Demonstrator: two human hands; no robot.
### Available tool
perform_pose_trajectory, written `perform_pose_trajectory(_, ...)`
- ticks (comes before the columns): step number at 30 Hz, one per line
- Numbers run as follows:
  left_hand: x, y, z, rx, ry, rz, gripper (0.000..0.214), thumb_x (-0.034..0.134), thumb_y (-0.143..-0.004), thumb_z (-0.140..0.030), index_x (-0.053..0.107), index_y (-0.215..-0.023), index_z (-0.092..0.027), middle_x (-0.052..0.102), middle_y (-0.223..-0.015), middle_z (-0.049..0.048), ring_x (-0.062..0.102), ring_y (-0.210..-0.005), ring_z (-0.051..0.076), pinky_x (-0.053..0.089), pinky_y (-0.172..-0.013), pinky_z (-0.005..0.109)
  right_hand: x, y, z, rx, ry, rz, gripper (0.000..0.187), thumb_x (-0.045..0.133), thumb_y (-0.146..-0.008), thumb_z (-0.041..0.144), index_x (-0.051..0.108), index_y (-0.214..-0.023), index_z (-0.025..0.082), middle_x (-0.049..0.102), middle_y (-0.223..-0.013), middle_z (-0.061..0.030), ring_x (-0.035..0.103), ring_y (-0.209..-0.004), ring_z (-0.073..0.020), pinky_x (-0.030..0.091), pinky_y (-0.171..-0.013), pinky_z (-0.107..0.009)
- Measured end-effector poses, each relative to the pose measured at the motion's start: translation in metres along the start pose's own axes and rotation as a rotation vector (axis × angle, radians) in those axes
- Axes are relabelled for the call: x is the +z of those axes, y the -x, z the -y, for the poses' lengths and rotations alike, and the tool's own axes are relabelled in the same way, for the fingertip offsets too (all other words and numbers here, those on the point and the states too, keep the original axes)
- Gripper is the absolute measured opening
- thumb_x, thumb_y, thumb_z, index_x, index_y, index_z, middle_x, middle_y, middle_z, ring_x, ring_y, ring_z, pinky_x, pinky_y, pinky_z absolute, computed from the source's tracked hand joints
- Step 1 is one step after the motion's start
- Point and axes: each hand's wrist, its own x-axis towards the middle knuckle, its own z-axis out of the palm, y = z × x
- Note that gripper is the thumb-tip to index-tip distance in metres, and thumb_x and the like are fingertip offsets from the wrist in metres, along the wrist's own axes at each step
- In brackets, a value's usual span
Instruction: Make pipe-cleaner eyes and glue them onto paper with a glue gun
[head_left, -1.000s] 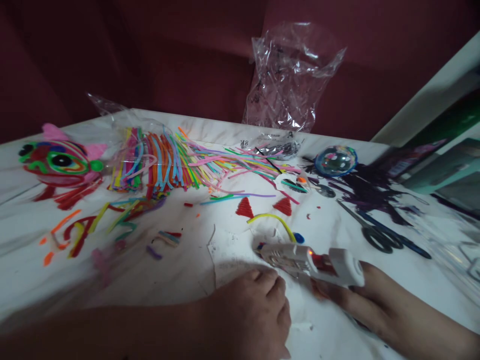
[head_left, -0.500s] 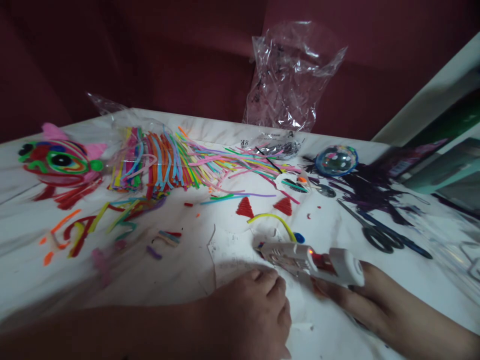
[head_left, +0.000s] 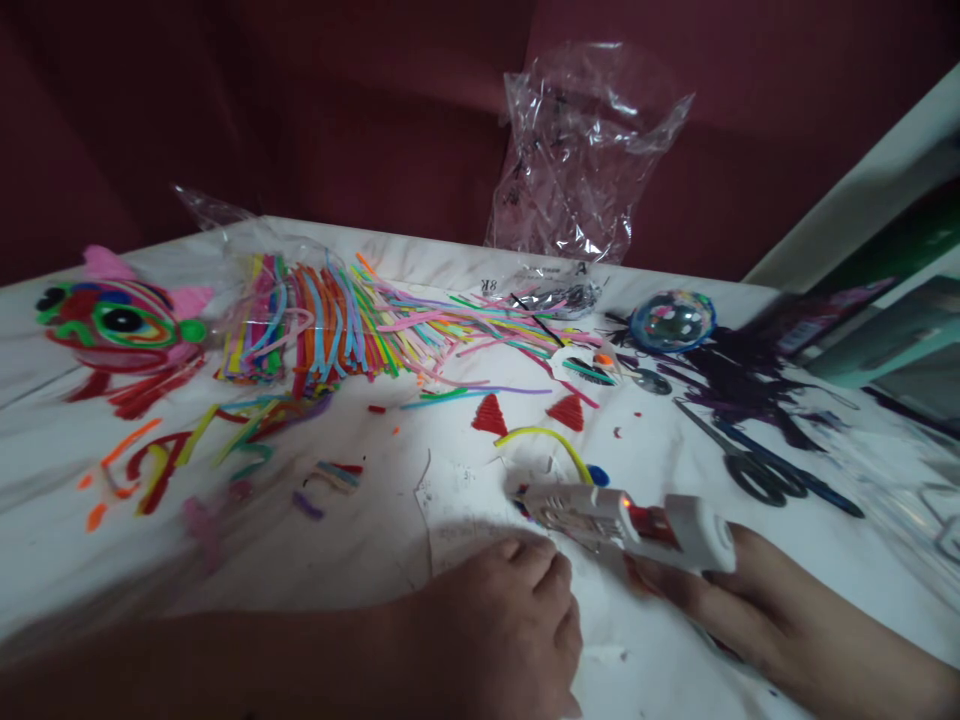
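The right hand grips the glue gun — keep its nozzle low over the paper — while the left hand, fingers curled, pins the sheet flat.

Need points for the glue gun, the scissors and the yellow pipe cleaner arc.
glue gun (head_left: 622, 518): head view, middle of its white body.
scissors (head_left: 757, 470): head view, dark handle loop.
yellow pipe cleaner arc (head_left: 536, 433): head view, top of the curve.
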Motion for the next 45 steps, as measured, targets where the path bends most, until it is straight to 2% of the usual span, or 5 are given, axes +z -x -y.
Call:
perform_pose_trajectory(14,-0.001,0.001,0.001,0.020,-0.009,0.003,0.047,0.051,-0.087,-0.049,0.062,-0.107,-0.007,0.064,-0.113,0.0161,0.056,-0.105,0.027,0.046,-0.078,0.035,0.002,0.001,-0.002,0.085,-0.025,-0.094,0.026,0.055,-0.079,0.043,0.066,-0.069,0.023,0.071,-0.065,0.0001,0.065,-0.061,-0.0208,0.054,-0.054,-0.024)
perform_pose_trajectory(20,0.002,0.000,0.001,0.021,-0.011,-0.007,0.049,0.051,-0.087,-0.049,0.062,-0.109,-0.007,0.063,-0.115,0.0162,0.056,-0.105,0.028,0.046,-0.077,0.035,0.001,0.000,-0.011,0.082,-0.013,-0.015,0.030,0.053,-0.083,0.045,0.065,-0.070,0.020,0.070,-0.067,-0.0012,0.063,-0.062,-0.0194,0.053,-0.055,-0.024)
perform_pose_trajectory(30,0.000,0.000,0.001,0.004,0.001,-0.002,0.050,0.055,-0.085,-0.050,0.062,-0.109,-0.007,0.064,-0.116,0.0165,0.057,-0.104,0.028,0.046,-0.078,0.035,0.000,-0.001,-0.014,0.091,0.000,-0.022,0.029,0.051,-0.084,0.043,0.066,-0.074,0.021,0.072,-0.072,-0.0020,0.065,-0.065,-0.0212,0.054,-0.056,-0.025)
perform_pose_trajectory(35,0.001,0.001,0.001,0.014,-0.025,-0.011,0.050,0.053,-0.086,-0.051,0.062,-0.109,-0.007,0.063,-0.116,0.0162,0.056,-0.105,0.028,0.046,-0.079,0.035,0.001,0.001,-0.017,0.087,0.038,-0.037,0.032,0.050,-0.084,0.045,0.065,-0.070,0.020,0.069,-0.063,-0.0020,0.063,-0.059,-0.0196,0.051,-0.050,-0.024)
perform_pose_trajectory(45,0.002,0.001,0.000,0.004,0.000,-0.019,0.049,0.054,-0.085,-0.050,0.062,-0.107,-0.007,0.064,-0.113,0.0159,0.058,-0.103,0.027,0.046,-0.077,0.034,-0.002,0.001,-0.015,0.079,0.058,-0.037,0.031,0.049,-0.084,0.043,0.067,-0.072,0.020,0.070,-0.066,-0.0020,0.064,-0.060,-0.0202,0.052,-0.051,-0.025)
